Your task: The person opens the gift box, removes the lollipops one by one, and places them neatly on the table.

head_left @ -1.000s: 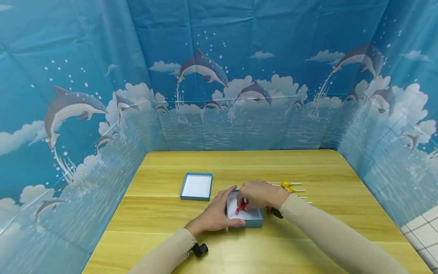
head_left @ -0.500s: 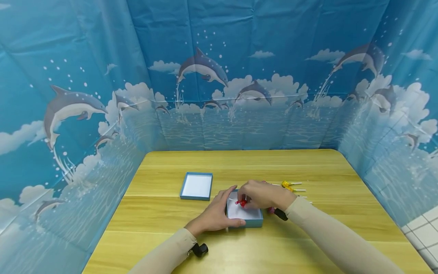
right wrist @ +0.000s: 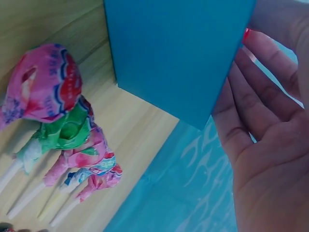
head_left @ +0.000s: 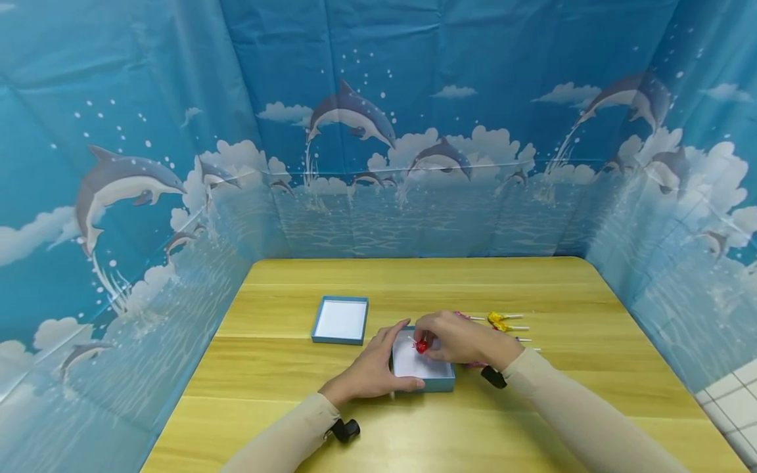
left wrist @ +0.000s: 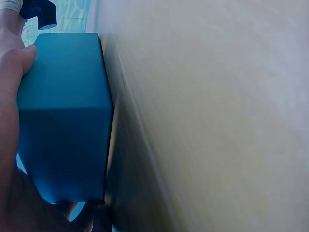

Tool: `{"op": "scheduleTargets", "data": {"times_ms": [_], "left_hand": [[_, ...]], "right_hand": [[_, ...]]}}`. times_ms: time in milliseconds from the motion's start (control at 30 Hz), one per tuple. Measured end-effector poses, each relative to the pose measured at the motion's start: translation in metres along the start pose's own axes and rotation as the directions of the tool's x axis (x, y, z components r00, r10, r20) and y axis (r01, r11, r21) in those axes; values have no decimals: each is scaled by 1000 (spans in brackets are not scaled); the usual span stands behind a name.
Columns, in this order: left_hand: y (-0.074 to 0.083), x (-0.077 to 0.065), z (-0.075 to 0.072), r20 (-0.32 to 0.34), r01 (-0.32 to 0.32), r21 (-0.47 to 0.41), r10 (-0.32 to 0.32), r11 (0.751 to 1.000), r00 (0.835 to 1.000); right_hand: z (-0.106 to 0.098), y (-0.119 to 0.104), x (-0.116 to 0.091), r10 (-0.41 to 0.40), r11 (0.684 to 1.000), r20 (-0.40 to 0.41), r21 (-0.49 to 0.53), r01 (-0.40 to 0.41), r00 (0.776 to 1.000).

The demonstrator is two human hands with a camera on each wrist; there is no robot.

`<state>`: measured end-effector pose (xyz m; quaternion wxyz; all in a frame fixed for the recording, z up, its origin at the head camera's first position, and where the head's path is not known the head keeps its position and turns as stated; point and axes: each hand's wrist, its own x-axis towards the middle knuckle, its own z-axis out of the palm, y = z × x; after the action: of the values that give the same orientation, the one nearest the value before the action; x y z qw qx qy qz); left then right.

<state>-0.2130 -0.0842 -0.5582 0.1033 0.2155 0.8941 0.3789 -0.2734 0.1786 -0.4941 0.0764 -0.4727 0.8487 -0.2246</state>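
Observation:
A blue box with a white inside stands on the table, its top uncovered. My left hand grips it from the left, thumb along the near wall and fingers around toward the far side. In the left wrist view the blue box wall sits between thumb and fingers. Over the box's opening, my right hand pinches a red-wrapped lollipop, its short white stick pointing up and left. The right wrist view shows only a speck of red behind the box's edge; the fingertips are mostly hidden there.
A matching blue lid, white inside up, lies left of the box. To the right are several lollipops: yellow ones show past the right hand, and pink and green ones lie beside the box. A dolphin-printed curtain surrounds the table.
The red lollipop has shifted slightly away and to the right, and its stick has come into view at the upper left. My right wrist moved a little right. The left hand stayed put.

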Motion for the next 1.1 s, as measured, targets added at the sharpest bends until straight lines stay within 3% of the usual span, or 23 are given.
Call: {"op": "scheduleTargets", "data": {"times_ms": [533, 800, 1100], "left_hand": [[1, 0, -2, 0, -4, 1, 4, 1000, 1000], [0, 2, 1, -3, -6, -1, 6, 1000, 1000], [1, 0, 0, -7, -6, -25, 5, 1000, 1000]], "right_hand": [[-8, 8, -24, 3, 998, -137, 64, 6, 991], [-12, 15, -41, -34, 999, -261, 13, 39, 965], [-20, 19, -59, 9, 999, -290, 46, 4, 957]]}}
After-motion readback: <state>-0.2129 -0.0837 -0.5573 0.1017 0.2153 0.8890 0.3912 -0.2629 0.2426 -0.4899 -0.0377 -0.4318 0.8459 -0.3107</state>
